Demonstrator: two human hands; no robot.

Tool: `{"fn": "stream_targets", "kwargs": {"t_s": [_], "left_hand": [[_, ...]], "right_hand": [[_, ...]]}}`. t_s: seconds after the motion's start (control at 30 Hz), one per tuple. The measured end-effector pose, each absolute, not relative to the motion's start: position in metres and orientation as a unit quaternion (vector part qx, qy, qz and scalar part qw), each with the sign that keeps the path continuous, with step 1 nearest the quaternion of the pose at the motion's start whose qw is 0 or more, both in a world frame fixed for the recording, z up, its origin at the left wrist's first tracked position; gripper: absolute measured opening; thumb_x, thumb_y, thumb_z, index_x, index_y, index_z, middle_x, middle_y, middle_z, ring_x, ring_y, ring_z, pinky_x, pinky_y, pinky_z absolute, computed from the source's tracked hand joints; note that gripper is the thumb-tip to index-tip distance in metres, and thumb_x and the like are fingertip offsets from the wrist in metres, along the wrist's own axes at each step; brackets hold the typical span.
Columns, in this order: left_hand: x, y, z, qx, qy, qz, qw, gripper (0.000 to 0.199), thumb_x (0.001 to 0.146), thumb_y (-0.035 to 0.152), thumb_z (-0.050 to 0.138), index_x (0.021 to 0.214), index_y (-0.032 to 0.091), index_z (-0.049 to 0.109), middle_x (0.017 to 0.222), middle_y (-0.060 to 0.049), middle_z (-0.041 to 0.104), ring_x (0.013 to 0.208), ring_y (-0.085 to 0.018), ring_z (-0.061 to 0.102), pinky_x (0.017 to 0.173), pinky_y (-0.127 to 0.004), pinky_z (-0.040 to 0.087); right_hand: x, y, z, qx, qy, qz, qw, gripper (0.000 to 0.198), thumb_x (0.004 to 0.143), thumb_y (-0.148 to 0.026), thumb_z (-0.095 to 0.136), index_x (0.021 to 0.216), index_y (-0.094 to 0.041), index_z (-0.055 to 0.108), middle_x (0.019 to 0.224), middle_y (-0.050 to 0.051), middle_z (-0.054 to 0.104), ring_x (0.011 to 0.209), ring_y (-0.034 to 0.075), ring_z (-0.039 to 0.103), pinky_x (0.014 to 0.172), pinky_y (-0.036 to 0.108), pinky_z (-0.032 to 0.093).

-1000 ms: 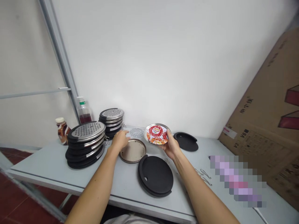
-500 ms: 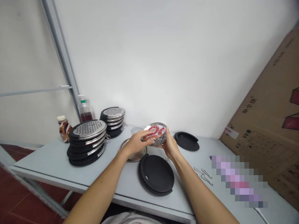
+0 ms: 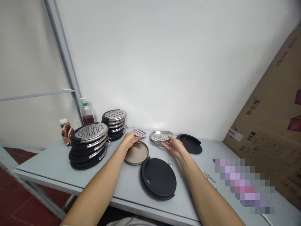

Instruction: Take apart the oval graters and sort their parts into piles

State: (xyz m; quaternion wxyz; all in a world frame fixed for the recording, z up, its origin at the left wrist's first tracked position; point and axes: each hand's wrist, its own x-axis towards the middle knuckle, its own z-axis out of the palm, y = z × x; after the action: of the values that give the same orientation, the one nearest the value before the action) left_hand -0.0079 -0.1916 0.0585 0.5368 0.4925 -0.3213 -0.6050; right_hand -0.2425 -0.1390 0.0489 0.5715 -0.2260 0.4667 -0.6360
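Left hand (image 3: pixel 130 138) pinches one grater (image 3: pixel 139 131), right hand (image 3: pixel 175 146) one dish (image 3: pixel 159 137) (two bottles (image 3: pixel 66 134) farther left).

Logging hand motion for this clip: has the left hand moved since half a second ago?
Yes. The left hand has moved left, closer to the front stack of round, black-edged discs, which stands where it did.

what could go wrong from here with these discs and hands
The left hand is right at a perforated metal disc; if its holes have raised edges, they might scrape the fingertips. The right hand meets the shallow metal dish at one side only, so it could tip. The nearer stack looks unevenly layered, so a bump might shift it.
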Motion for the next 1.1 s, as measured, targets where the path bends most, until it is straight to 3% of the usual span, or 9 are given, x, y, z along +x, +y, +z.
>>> {"fn": "stream_targets", "kwargs": {"t_s": [0.27,0.63,0.77,0.87,0.97,1.1], "left_hand": [[-0.002,-0.194,0.057,0.518,-0.352,-0.583,0.518,0.034,0.093,0.032,0.059,0.122,0.015,0.056,0.12,-0.01,0.06,0.1,-0.021,0.062,0.083,-0.041,0.055],[-0.004,-0.197,0.049,0.596,-0.472,-0.437,0.48,0.035,0.093,0.032,0.059,0.123,0.015,0.056,0.12,-0.01,0.06,0.1,-0.022,0.063,0.083,-0.041,0.055],[-0.003,-0.176,0.068,0.58,-0.558,-0.347,0.481,0.033,0.089,0.024,0.062,0.12,0.013,0.061,0.118,-0.012,0.064,0.103,-0.023,0.064,0.094,-0.037,0.049],[-0.014,-0.141,0.084,0.522,-0.647,-0.3,0.469,0.021,0.085,0.025,0.066,0.104,0.018,0.071,0.112,-0.008,0.069,0.105,-0.022,0.063,0.099,-0.031,0.046],[-0.024,-0.097,0.093,0.439,-0.743,-0.266,0.429,0.013,0.084,0.032,0.067,0.087,0.024,0.076,0.1,-0.004,0.073,0.1,-0.022,0.065,0.095,-0.031,0.049],[0.008,-0.05,0.106,0.418,-0.781,-0.047,0.462,0.018,0.089,0.033,0.059,0.096,0.029,0.075,0.11,-0.005,0.069,0.109,-0.023,0.06,0.102,-0.035,0.044]], "right_hand": [[-0.255,-0.143,0.033,-0.301,0.558,-0.624,0.457,0.037,0.068,-0.018,0.077,0.103,-0.008,0.068,0.064,0.004,0.071,0.07,0.023,0.073,0.064,0.027,0.059],[-0.264,-0.129,0.049,-0.463,0.634,-0.514,0.345,0.026,0.067,-0.017,0.073,0.094,-0.015,0.073,0.064,0.003,0.071,0.055,0.016,0.066,0.054,0.024,0.051],[-0.265,-0.112,0.06,-0.572,0.624,-0.405,0.346,0.02,0.055,-0.01,0.078,0.074,-0.016,0.075,0.056,0.0,0.068,0.049,0.012,0.058,0.052,0.023,0.046],[-0.263,-0.104,0.062,-0.639,0.611,-0.322,0.338,0.024,0.046,-0.006,0.08,0.066,-0.018,0.075,0.059,0.0,0.07,0.051,0.014,0.059,0.056,0.023,0.045],[-0.258,-0.106,0.058,-0.673,0.608,-0.301,0.293,0.022,0.054,-0.011,0.078,0.074,-0.019,0.077,0.069,0.002,0.073,0.06,0.017,0.063,0.066,0.026,0.046],[-0.256,-0.113,0.051,-0.686,0.617,-0.309,0.233,0.019,0.064,-0.017,0.074,0.083,-0.02,0.078,0.074,0.005,0.074,0.071,0.021,0.066,0.075,0.03,0.046]]}}
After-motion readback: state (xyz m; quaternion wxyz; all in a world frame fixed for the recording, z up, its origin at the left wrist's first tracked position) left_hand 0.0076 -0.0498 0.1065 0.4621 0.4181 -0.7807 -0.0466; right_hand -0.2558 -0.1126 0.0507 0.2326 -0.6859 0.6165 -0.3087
